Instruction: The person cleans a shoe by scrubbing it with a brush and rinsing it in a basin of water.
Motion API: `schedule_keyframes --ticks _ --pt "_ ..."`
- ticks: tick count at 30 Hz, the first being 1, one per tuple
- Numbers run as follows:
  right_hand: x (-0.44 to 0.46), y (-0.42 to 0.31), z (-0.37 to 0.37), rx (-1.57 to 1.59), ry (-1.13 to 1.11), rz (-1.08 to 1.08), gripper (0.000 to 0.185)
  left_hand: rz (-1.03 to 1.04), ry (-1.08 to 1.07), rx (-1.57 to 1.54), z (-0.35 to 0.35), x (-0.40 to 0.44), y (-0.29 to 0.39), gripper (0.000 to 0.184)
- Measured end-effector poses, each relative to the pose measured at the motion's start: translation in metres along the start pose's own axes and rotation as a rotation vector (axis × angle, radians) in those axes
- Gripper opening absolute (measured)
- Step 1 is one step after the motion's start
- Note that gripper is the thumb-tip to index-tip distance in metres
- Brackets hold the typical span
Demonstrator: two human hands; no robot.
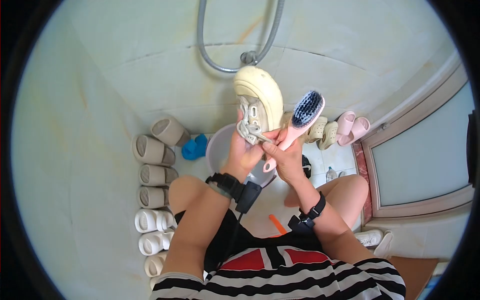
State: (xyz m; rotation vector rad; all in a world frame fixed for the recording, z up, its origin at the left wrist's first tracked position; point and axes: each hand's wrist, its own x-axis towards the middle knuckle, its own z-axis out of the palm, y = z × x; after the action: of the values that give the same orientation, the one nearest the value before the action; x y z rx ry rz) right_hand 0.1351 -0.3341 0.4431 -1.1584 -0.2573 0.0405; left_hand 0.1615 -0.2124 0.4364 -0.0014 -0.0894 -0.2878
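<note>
A cream sneaker point(259, 82) is held up in front of me, toe pointing away, with its laces point(250, 131) tied over the tongue. My left hand point(243, 156) is closed around the sneaker's heel end, its fingers partly hidden by the shoe. In my right hand point(290, 159) is a pink-handled scrub brush point(298, 128), its dark bristles facing up with whitish foam among them. The fingertips of my right hand also meet the lace ends, close to the left fingers. Below the sneaker sits a pale basin point(216, 157), mostly covered by my hands and the shoe.
Several slippers point(152, 175) line the left wall, near a blue object point(195, 147). Beige clogs point(327, 135) and pink slippers point(354, 127) stand at the right, by a framed door point(425, 150). A shower hose point(201, 35) hangs on the far wall. A white shoe point(369, 238) lies lower right.
</note>
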Motion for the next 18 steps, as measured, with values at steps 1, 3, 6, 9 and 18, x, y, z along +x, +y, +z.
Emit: schedule_keyframes --ticks 1,3,6,9,18 --pt "-0.002 0.007 -0.002 -0.007 -0.008 0.015 0.029 -0.03 -0.033 -0.003 -0.008 0.005 0.005 0.045" --pt "-0.005 0.026 -0.008 0.018 0.025 0.051 0.027 0.011 0.037 0.043 -0.011 0.005 0.01 0.044" --pt "-0.015 0.039 -0.013 0.062 0.057 0.14 0.023 0.044 0.147 0.128 -0.013 0.003 0.014 0.042" --pt "-0.024 0.037 -0.004 -0.098 0.052 0.116 0.021 0.065 0.169 0.205 -0.026 0.008 0.019 0.041" --pt "-0.037 0.008 -0.024 -0.665 0.073 -0.12 0.056 0.007 -0.016 0.108 -0.003 -0.001 0.028 0.072"
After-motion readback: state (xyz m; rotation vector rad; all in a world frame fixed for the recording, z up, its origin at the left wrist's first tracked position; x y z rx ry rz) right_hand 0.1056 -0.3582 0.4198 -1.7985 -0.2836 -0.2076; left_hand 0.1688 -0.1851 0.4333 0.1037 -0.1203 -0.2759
